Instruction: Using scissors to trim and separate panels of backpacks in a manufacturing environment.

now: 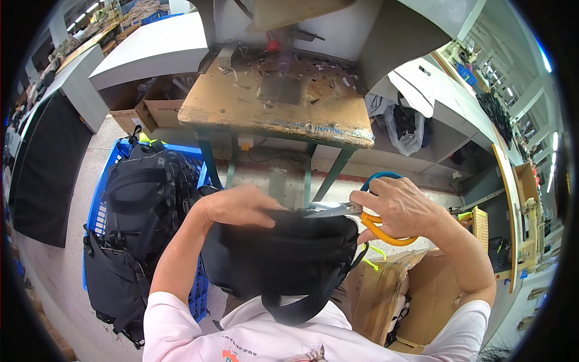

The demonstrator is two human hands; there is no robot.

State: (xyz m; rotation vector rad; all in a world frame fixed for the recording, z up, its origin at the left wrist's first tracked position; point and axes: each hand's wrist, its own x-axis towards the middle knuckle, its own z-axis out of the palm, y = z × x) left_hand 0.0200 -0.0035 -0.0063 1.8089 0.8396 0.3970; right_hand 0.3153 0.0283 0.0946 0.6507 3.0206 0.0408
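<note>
On the far left, a blue plastic crate (96,199) stands on the floor, stacked with finished black backpacks (142,199), one of which hangs over its near side. Just to the right, held up in front of the person's chest, is the black bag (283,253) being worked on, its strap looping down toward the pink shirt. The left hand (235,206) lies curled over the bag's top edge, gripping the fabric and holding it taut. To its right, the scissors (350,211) have their steel blades pointing left along that same top edge, the tips very near the left fingers. The right hand (401,208) is closed through the blue and orange handles, squeezing them. Beyond the hands stands a worn wooden workbench (277,108) littered with scraps, and at lower right an open cardboard box (392,289). To trim cleanly here, I judge the fabric should stay stretched flat by the left hand, with those fingers drawn back from the blade line; only the tips should nip, close to the seam, so that loose thread goes and the stitching and webbing stay whole.
</note>
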